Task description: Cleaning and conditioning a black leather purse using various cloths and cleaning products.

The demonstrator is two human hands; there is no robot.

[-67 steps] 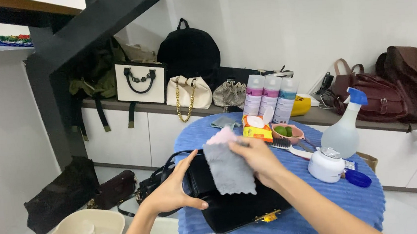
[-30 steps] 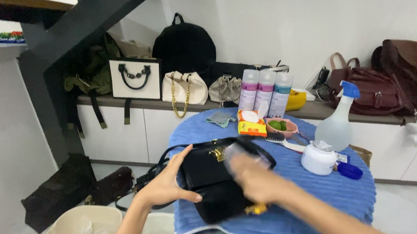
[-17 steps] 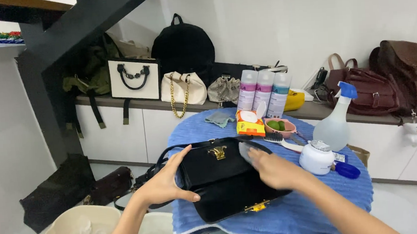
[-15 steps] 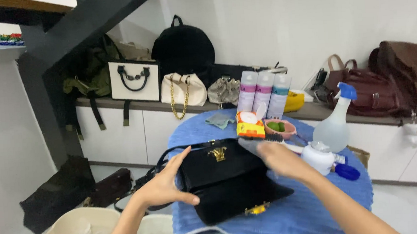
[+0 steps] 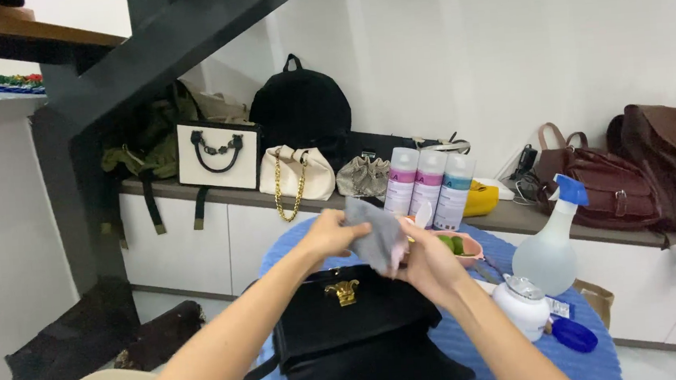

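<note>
A grey cloth [image 5: 377, 239] above a black handbag [image 5: 356, 335] with a gold clasp [image 5: 343, 290], on a table [image 5: 596, 358] draped in ribbed blue, beside a clear spray bottle [image 5: 550, 246] with a blue nozzle, a white jar [image 5: 522, 306] and three white cans [image 5: 428, 188] banded pink and blue.

A handbag [image 5: 356, 331] lies at the table's [image 5: 596, 362] near edge, below both hands. A spray bottle [image 5: 550, 248] and jar [image 5: 523, 306] stand toward its right edge, three cans [image 5: 429, 187] at the far edge.
</note>
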